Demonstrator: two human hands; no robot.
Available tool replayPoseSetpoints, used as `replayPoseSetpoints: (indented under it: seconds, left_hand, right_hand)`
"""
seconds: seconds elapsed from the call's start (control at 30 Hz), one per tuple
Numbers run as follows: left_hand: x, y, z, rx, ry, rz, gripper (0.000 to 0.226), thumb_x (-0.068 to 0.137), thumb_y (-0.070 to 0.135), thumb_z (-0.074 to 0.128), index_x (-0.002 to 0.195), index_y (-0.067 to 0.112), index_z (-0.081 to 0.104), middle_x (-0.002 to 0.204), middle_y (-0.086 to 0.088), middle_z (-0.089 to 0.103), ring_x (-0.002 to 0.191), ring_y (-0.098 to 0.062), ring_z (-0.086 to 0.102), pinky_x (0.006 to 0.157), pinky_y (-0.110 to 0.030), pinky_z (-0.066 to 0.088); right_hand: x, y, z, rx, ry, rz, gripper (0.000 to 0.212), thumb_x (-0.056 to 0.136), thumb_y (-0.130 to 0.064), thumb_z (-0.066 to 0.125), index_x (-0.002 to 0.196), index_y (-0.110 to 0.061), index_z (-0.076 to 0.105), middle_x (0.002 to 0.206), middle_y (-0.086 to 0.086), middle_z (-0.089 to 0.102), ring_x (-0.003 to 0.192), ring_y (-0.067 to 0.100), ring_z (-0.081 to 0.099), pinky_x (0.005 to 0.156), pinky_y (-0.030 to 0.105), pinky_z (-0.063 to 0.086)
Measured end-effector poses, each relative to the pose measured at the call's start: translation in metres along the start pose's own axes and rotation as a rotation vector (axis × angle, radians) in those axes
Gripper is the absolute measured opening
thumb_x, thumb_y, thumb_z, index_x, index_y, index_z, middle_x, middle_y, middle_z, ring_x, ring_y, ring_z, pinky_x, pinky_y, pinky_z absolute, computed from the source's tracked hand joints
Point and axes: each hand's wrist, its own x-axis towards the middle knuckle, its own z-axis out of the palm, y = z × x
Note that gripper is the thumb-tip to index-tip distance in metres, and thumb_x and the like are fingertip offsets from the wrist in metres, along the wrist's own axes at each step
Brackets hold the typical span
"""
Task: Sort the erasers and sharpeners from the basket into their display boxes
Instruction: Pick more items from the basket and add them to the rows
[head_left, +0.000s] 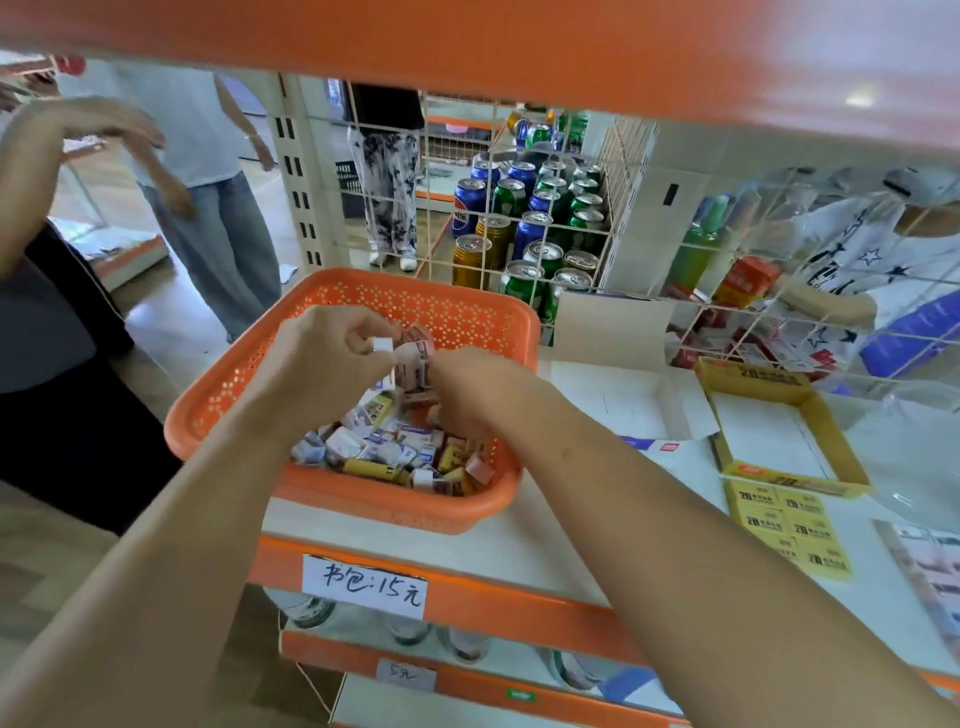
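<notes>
Blue and green drink cans (535, 228) stand behind a wire grid (395, 198).

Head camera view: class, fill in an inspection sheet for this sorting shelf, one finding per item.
Surface: white shelf, orange front edge.
Job's things: orange basket holding mixed erasers and sharpeners; yellow display box and white display box, both look empty.
Clutter: yellow label sheet, clear plastic bag.
Grippers: left hand pinches a small white piece; right hand grips pink packets, both above the basket.
Cables: nothing seen.
Surroundings: drink cans behind wire grid; people standing nearby.
</notes>
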Motion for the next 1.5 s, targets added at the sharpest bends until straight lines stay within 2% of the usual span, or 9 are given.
replayPoseSetpoints:
  seconds: [0.13,0.27,0.43,0.57,0.67,0.83,0.97,1.13,1.5]
  left_hand:
    - [-0.009,0.002,-0.004,0.009,-0.026,-0.019,0.018,0.085,0.019,0.071,0.102,0.019,0.067,0.074,0.001,0.065,0.065,-0.014,0.064,0.054,-0.022,0.048]
    - [-0.015,-0.003,-0.001,-0.075,-0.120,-0.093,0.015,0.081,0.015,0.074,0.092,0.019,0.064,0.069,-0.004,0.068,0.056,-0.007,0.066,0.066,-0.042,0.059]
    - [-0.022,-0.002,-0.008,-0.179,-0.082,-0.119,0.021,0.084,0.009,0.068,0.091,0.029,0.064,0.071,-0.003,0.070,0.062,-0.011,0.069,0.071,-0.042,0.060]
    - [-0.031,0.011,-0.013,-0.339,-0.082,-0.153,0.023,0.078,0.009,0.075,0.086,0.030,0.070,0.078,-0.006,0.071,0.076,-0.027,0.069,0.072,-0.044,0.060]
    - [-0.040,0.032,-0.009,-0.469,-0.129,-0.095,0.025,0.074,0.007,0.078,0.088,0.026,0.071,0.080,0.008,0.074,0.072,-0.009,0.070,0.063,-0.020,0.056]
    - [-0.068,0.084,0.021,-0.516,-0.306,0.134,0.017,0.075,0.025,0.077,0.087,0.034,0.071,0.073,0.012,0.072,0.066,-0.006,0.069,0.063,-0.027,0.059]
    - [-0.082,0.107,0.067,-0.342,-0.346,0.241,0.015,0.073,0.037,0.077,0.087,0.034,0.073,0.059,0.015,0.054,0.057,0.001,0.051,0.054,-0.008,0.035]
    - [-0.091,0.111,0.103,-0.238,-0.435,0.160,0.019,0.077,0.034,0.076,0.096,0.031,0.073,0.073,0.009,0.062,0.083,0.002,0.053,0.069,-0.007,0.039]
    - [-0.112,0.084,0.126,-0.072,-0.502,0.091,0.026,0.073,0.034,0.081,0.077,0.041,0.055,0.078,0.013,0.054,0.076,0.010,0.050,0.065,-0.009,0.039]
  right_hand:
    - [0.005,-0.006,0.004,-0.050,-0.080,0.001,0.008,0.092,-0.007,0.050,0.087,-0.012,0.053,0.082,0.003,0.048,0.077,0.022,0.048,0.071,0.030,0.043]
    - [0.012,-0.010,0.001,-0.088,-0.180,0.035,0.026,0.091,-0.010,0.054,0.116,-0.006,0.057,0.109,0.011,0.058,0.085,0.022,0.048,0.074,0.029,0.041]
    - [0.008,-0.007,-0.003,-0.002,-0.033,0.008,0.014,0.090,-0.006,0.054,0.093,-0.016,0.044,0.084,0.002,0.047,0.079,0.020,0.047,0.066,0.028,0.041]
    - [-0.015,0.007,-0.013,0.459,0.201,0.005,0.015,0.094,-0.012,0.048,0.103,-0.008,0.061,0.085,0.005,0.063,0.078,0.022,0.062,0.060,0.029,0.047]
    - [-0.054,0.029,-0.014,0.805,0.283,-0.009,0.014,0.093,-0.012,0.054,0.105,-0.017,0.059,0.079,0.006,0.071,0.062,0.014,0.067,0.053,0.028,0.052]
    - [-0.124,0.077,0.008,1.284,0.330,0.054,0.027,0.087,0.007,0.056,0.093,-0.016,0.068,0.059,0.008,0.063,0.053,0.019,0.059,0.053,0.028,0.051]
    - [-0.158,0.111,0.047,1.099,0.319,0.229,0.024,0.091,-0.003,0.057,0.087,-0.019,0.075,0.050,-0.006,0.055,0.048,0.010,0.050,0.049,0.025,0.041]
    - [-0.179,0.130,0.079,1.095,0.229,0.359,0.013,0.086,-0.009,0.067,0.074,-0.004,0.066,0.058,0.009,0.062,0.047,0.015,0.051,0.046,0.028,0.041]
    - [-0.188,0.139,0.086,0.969,0.113,0.395,0.022,0.079,-0.015,0.077,0.063,-0.020,0.063,0.054,-0.008,0.062,0.048,0.007,0.055,0.054,0.028,0.047]
